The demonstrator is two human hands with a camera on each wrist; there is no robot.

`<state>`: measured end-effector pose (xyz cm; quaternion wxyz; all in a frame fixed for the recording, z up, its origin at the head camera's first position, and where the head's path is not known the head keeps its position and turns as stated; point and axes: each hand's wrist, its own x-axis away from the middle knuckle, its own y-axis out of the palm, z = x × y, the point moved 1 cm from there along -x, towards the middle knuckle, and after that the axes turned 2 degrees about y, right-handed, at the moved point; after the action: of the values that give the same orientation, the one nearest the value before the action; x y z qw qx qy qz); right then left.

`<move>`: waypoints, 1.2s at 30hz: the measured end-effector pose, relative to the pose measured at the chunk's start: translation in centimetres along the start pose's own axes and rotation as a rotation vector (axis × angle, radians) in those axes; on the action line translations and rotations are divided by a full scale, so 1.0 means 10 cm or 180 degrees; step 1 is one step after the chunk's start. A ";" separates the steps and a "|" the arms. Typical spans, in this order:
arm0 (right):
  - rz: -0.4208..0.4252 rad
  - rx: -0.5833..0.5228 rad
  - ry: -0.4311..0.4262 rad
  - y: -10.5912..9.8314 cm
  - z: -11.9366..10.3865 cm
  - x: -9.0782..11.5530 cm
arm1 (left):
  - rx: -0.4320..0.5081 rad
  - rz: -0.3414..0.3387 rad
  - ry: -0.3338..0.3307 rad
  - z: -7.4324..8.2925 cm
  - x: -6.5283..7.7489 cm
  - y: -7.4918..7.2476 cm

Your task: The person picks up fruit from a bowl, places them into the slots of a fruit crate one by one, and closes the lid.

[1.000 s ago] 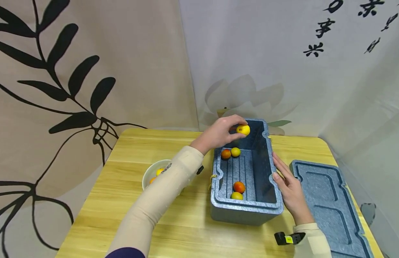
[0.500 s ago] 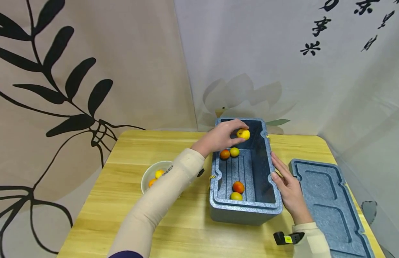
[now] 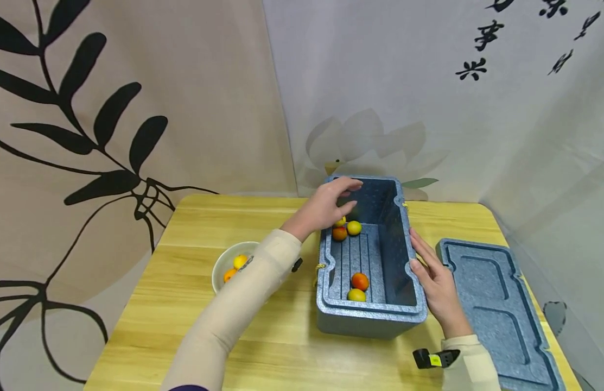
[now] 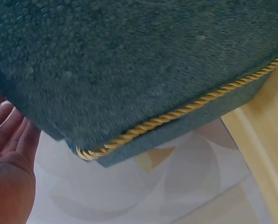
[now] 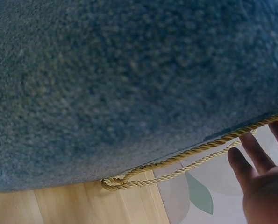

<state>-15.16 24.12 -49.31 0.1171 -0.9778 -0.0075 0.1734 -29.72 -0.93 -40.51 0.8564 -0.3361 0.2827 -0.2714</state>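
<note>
My left hand [image 3: 326,205] hangs over the far left part of the blue-grey foam box [image 3: 372,320], fingers apart from the thumb and nothing between them. Just under it, partly hidden, a yellow fruit [image 3: 340,221] lies by a red-orange fruit [image 3: 339,233] and another yellow fruit [image 3: 354,227]. Nearer the front of the box floor sit an orange-red fruit [image 3: 360,281] and a yellow one. Against the box's right side rests my right hand [image 3: 436,290], fingers extended along the rim. Both wrist views show the box wall with its yellow rope [image 4: 195,103] and part of each hand.
Left of the box, a pale bowl [image 3: 218,269] holds yellow and orange fruit, partly covered by my left sleeve. The box lid [image 3: 497,309] lies on the wooden table [image 3: 282,347] at right. A printed cloth [image 3: 214,108] hangs behind the table.
My left hand has let go of the yellow fruit, which now lies at the box's far left. The hand has drawn slightly left. My right hand keeps its place on the box.
</note>
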 end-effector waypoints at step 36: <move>0.0022 -0.0012 0.0096 -0.01 -0.01 0.00 | 0.0728 0.1545 0.0411 0.29 0.94 -0.54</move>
<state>-15.13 24.18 -49.20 0.1148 -0.9806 -0.0026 0.1590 -22.79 -9.25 -37.60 0.9090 -0.1416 0.3764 -0.1093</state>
